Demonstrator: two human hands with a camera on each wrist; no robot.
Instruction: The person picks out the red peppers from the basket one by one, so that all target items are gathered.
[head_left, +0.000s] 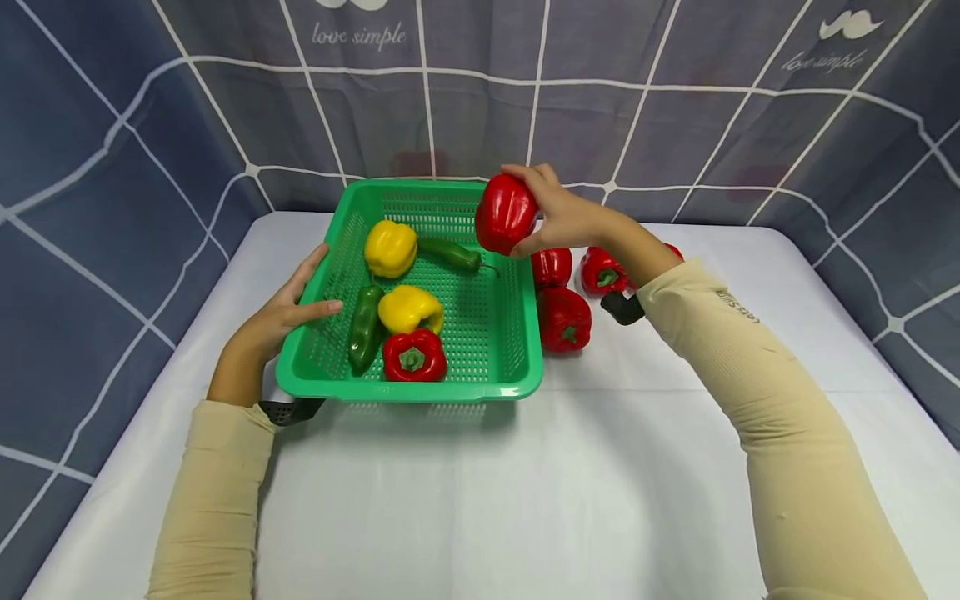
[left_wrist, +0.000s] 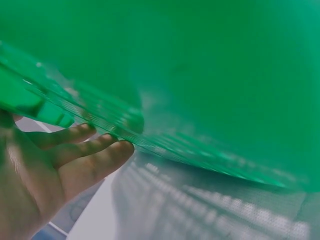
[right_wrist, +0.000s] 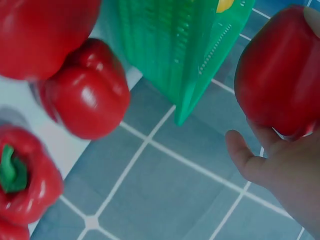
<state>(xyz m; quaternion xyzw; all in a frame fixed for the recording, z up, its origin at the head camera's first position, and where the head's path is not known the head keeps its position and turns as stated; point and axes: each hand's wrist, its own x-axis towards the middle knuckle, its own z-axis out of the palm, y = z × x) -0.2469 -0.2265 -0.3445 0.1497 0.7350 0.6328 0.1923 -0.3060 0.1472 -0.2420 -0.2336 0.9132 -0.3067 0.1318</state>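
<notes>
My right hand (head_left: 558, 208) grips a red bell pepper (head_left: 504, 214) and holds it up over the right rim of a green plastic basket (head_left: 408, 390). In the right wrist view that pepper (right_wrist: 282, 75) is at the right edge, partly cut off. My left hand (head_left: 279, 315) holds the basket's left side, thumb over the rim and fingers (left_wrist: 95, 162) against the outer wall. Inside lie a yellow bell pepper (head_left: 390, 248), a second yellow pepper (head_left: 408, 308), a long green pepper (head_left: 453, 254), a darker green pepper (head_left: 365, 329) and a red bell pepper (head_left: 415, 357).
Close to the basket's right wall lie two red bell peppers, a front one (head_left: 564, 321) and a rear one (head_left: 552, 267). More red peppers (head_left: 598, 271) are partly hidden under the right forearm. A white cloth (head_left: 450, 483) covers the table, with a grey checked curtain (head_left: 480, 117) behind.
</notes>
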